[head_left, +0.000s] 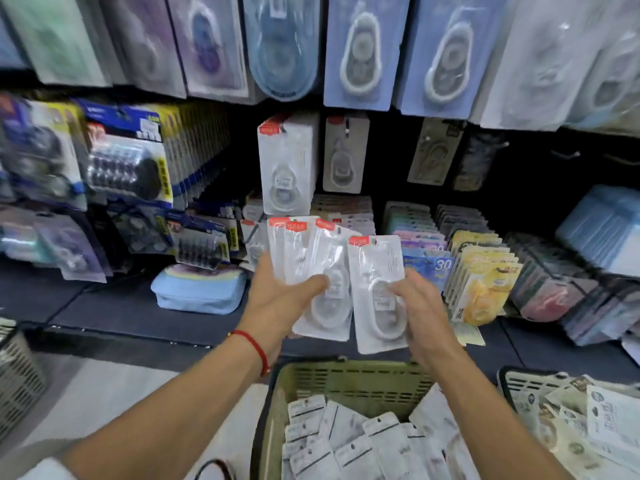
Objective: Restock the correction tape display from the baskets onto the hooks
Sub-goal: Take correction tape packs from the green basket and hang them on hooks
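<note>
My left hand (pixel 277 292) grips a fanned bunch of white correction tape packs (pixel 311 258) with red top labels. Beside it, my right hand (pixel 420 313) pinches a single matching pack (pixel 377 289) by its lower right side, held upright and apart from the bunch. Straight ahead on the display hangs a row of the same white packs (pixel 287 164) on a hook. Below my arms sits a green basket (pixel 346 379) filled with several more white packs.
A second basket (pixel 519 379) of packs sits at the lower right and a grey one (pixel 17 368) at the left edge. Yellow packs (pixel 481 289) and other coloured stock stand on the shelf to the right. A light blue pouch (pixel 201 292) lies on the shelf left.
</note>
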Available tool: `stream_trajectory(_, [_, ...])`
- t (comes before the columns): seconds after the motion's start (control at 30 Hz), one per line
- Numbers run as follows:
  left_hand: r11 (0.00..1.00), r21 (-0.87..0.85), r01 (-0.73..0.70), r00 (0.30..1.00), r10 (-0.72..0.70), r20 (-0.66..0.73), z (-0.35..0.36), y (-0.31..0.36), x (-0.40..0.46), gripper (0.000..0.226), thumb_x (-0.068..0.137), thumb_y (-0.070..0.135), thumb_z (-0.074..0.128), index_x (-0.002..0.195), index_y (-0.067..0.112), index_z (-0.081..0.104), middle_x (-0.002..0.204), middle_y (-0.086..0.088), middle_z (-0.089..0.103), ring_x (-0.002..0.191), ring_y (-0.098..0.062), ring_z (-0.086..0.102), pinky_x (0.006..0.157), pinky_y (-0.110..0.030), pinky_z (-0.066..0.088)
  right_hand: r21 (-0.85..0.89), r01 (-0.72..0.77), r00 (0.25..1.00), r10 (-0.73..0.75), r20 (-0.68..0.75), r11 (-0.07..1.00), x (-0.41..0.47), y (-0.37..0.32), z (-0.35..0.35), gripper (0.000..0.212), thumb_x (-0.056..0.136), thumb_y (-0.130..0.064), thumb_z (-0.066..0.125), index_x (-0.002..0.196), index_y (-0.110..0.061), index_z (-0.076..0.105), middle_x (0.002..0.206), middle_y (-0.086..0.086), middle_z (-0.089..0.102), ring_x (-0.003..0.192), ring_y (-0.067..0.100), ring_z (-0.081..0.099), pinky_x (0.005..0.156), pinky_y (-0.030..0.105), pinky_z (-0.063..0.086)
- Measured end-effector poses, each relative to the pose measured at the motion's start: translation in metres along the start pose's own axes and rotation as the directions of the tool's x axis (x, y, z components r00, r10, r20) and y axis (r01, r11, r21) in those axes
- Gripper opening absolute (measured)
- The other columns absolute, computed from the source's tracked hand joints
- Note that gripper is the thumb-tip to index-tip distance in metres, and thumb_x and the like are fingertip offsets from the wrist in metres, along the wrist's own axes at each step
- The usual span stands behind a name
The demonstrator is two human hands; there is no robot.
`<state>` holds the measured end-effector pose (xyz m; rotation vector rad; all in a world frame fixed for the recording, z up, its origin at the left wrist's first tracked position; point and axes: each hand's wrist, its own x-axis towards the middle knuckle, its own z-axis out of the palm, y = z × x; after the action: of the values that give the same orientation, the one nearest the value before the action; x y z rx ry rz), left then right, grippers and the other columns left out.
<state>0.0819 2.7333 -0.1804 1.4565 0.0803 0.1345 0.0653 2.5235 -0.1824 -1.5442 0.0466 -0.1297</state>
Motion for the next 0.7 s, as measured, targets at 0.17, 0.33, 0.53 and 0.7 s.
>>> stream_trajectory(0.17, [0.983, -0.032, -0.183, 0.982, 0.181, -0.045, -0.014, 0.053, 0.038, 0.068, 0.058, 0.032, 0.088, 0.119, 0.035, 0.058, 0.104, 0.016, 0.076, 0.096, -0.005, 0.074, 0.082, -0.031, 0.059, -0.035, 0.125, 0.992, -0.125, 0.009, 0.991, 0.034, -0.076, 0.021, 0.018, 0.09, -0.025, 0.069, 0.106, -0.021, 0.073, 0.104, 0.003, 0.081, 0.097, 0.029, 0.077, 0.09, 0.061, 0.06])
stream_trajectory(0.33, [0.958, 0.0, -0.287, 0.95, 0.284, -0.13, -0.017, 0.057, 0.053, 0.074, 0.057, 0.037, 0.087, 0.123, 0.032, 0.054, 0.112, 0.01, 0.07, 0.096, -0.002, 0.071, 0.083, -0.03, 0.059, -0.146, 0.215, 0.974, -0.223, -0.041, 0.966, 0.072, -0.115, 0.037, 0.012, 0.098, -0.02, 0.069, 0.108, -0.02, 0.075, 0.104, 0.004, 0.082, 0.098, 0.03, 0.078, 0.092, 0.063, 0.059])
stream_trajectory(0.53, [0.95, -0.024, -0.313, 0.935, 0.303, -0.184, -0.026, 0.053, 0.07, 0.074, 0.052, 0.045, 0.085, 0.119, 0.042, 0.053, 0.11, 0.016, 0.07, 0.098, -0.003, 0.072, 0.083, -0.033, 0.059, -0.153, 0.176, 0.98, -0.188, -0.067, 0.972, 0.101, -0.114, 0.053, 0.039, 0.081, -0.034, 0.067, 0.103, -0.002, 0.069, 0.101, 0.021, 0.074, 0.086, 0.029, 0.067, 0.078, 0.044, 0.051])
stream_trajectory(0.7, [0.942, -0.024, -0.335, 0.927, 0.324, -0.189, -0.031, 0.054, 0.072, 0.066, 0.054, 0.044, 0.085, 0.113, 0.046, 0.055, 0.108, 0.02, 0.072, 0.098, -0.002, 0.073, 0.079, -0.028, 0.058, -0.19, 0.22, 0.967, -0.24, -0.089, 0.957, 0.108, -0.103, 0.055, 0.037, 0.077, -0.037, 0.064, 0.096, -0.005, 0.07, 0.097, 0.019, 0.074, 0.078, 0.026, 0.065, 0.071, 0.04, 0.047])
